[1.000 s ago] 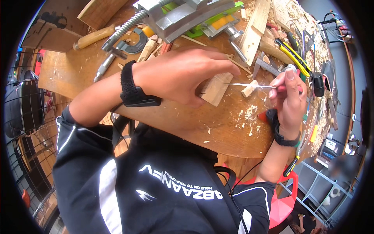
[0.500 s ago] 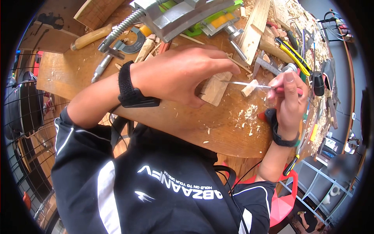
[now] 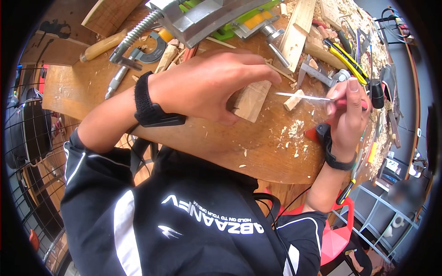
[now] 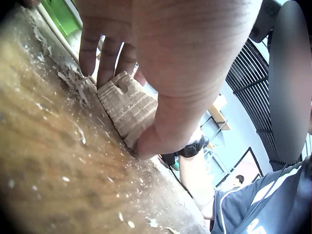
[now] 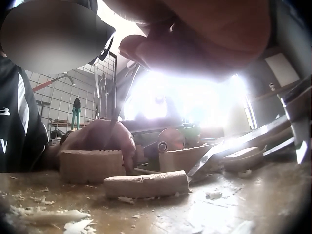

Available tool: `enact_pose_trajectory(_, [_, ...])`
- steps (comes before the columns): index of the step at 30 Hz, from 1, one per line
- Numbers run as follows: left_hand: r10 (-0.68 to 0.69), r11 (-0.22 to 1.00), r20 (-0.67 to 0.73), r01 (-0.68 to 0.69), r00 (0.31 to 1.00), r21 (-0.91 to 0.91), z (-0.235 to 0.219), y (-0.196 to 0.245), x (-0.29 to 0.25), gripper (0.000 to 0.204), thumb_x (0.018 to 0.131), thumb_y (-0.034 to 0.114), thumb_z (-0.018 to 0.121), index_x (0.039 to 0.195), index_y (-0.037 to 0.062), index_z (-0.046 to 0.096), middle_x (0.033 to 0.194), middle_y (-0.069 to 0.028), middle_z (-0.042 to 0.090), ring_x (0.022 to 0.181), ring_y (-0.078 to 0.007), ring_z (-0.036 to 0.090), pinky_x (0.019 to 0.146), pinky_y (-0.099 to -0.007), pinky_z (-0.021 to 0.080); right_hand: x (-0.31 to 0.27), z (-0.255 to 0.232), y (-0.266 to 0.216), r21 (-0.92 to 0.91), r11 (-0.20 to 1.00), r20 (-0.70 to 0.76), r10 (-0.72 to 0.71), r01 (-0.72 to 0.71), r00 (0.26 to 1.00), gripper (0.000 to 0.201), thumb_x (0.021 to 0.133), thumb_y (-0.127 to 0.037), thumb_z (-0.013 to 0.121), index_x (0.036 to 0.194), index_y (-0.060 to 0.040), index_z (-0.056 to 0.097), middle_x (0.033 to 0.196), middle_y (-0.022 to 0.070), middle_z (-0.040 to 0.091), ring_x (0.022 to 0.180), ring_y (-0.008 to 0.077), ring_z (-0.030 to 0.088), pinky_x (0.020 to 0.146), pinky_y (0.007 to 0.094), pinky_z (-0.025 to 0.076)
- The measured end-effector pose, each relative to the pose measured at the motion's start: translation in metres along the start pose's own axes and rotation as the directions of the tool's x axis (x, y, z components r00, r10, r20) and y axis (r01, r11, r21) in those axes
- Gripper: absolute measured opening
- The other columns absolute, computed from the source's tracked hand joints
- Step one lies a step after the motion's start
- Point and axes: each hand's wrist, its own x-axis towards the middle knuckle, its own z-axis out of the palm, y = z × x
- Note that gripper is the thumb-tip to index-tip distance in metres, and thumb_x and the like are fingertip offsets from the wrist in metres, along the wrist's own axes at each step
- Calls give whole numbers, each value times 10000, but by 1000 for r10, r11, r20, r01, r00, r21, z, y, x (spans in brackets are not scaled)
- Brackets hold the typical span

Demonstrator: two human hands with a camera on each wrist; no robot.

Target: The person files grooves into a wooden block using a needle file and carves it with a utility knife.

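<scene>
My left hand [image 3: 207, 85] grips a small wooden block [image 3: 252, 102] on the tabletop, thumb at its near edge and fingers along the far side. In the left wrist view the block [image 4: 131, 108] shows parallel grooves and a notch on one face. To the right, my right hand [image 3: 348, 112] pinches a slim metal tool [image 3: 311, 97] by its red handle. Its thin shaft points left, tip just right of the block in the head view. Below the shaft lies a short wood offcut [image 3: 293, 100], seen lengthwise in the right wrist view.
A metal vise [image 3: 198, 23] stands at the back, beside a micrometer [image 3: 154, 50] and a wooden handle [image 3: 103, 46]. Calipers [image 3: 315, 75], yellow-black pliers [image 3: 345, 60] and long wood strips [image 3: 297, 34] lie at the right. Shavings [image 3: 292, 131] are scattered near the table's front edge.
My right hand has drawn the slim tool back to the right, and its tip has come off the block's top. The left hand keeps its grip on the block.
</scene>
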Motion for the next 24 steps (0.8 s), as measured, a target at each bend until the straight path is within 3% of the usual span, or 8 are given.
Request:
enact_pose_trajectory(4, [-13, 1000, 3, 13, 1000, 7, 0, 1, 1, 855, 594, 33, 838, 1397, 84, 551, 1226, -152, 626, 1120, -377, 617, 939, -433, 531, -3, 17, -3, -11, 1000, -54, 5, -6, 999, 490, 1086, -363, 544, 776, 7, 629, 712, 58, 609, 550, 107, 562, 502, 231, 389])
enact_pose_trajectory(9, [-4, 1000, -2, 4, 1000, 19, 0, 0, 0, 852, 597, 28, 839, 1397, 83, 551, 1229, -153, 625, 1125, -377, 616, 940, -431, 534, -3, 5, -3, -62, 998, -2, -5, 5, 1000, 491, 1084, -372, 551, 783, 6, 633, 732, 62, 622, 569, 117, 585, 516, 244, 416])
enact_pose_trajectory(11, [-77, 996, 38, 78, 996, -31, -3, 5, 1, 848, 600, 22, 841, 1395, 83, 553, 1233, -151, 625, 1130, -377, 615, 942, -429, 535, -2, 2, 0, -41, 998, 19, -43, 44, 999, 489, 1081, -374, 559, 783, 7, 634, 755, 73, 637, 580, 122, 596, 522, 249, 427])
enact_pose_trajectory(15, [-31, 1000, 10, 31, 999, 2, 1, 1, 1, 850, 602, 17, 843, 1397, 85, 551, 1237, -149, 625, 1128, -376, 618, 938, -428, 539, -5, 14, -2, -22, 1000, -15, -23, 23, 1000, 469, 1076, -365, 571, 803, 10, 637, 779, 79, 641, 589, 122, 598, 526, 248, 428])
enact_pose_trajectory(17, [-92, 995, 52, 93, 994, -29, -2, 4, 1, 852, 602, 18, 846, 1398, 84, 551, 1236, -149, 625, 1124, -377, 620, 933, -428, 542, -5, 16, -1, -69, 997, 60, -43, 47, 997, 461, 1074, -362, 577, 812, 11, 636, 770, 73, 633, 587, 121, 595, 528, 246, 427])
enact_pose_trajectory(21, [-71, 997, 40, 72, 997, -18, -1, 4, 1, 859, 600, 20, 850, 1402, 90, 549, 1238, -148, 624, 1121, -375, 622, 922, -424, 546, -3, 3, 1, -1, 998, 58, -67, 67, 996, 464, 1074, -366, 577, 818, 15, 642, 759, 60, 614, 580, 118, 587, 532, 243, 425])
enact_pose_trajectory(24, [-147, 984, 100, 155, 984, -84, -6, 9, 2, 857, 599, 14, 850, 1399, 95, 552, 1241, -144, 625, 1124, -370, 623, 919, -418, 548, -6, 19, -1, -43, 996, 36, -71, 72, 997, 463, 1078, -360, 571, 817, 15, 642, 751, 57, 613, 579, 118, 584, 533, 243, 421])
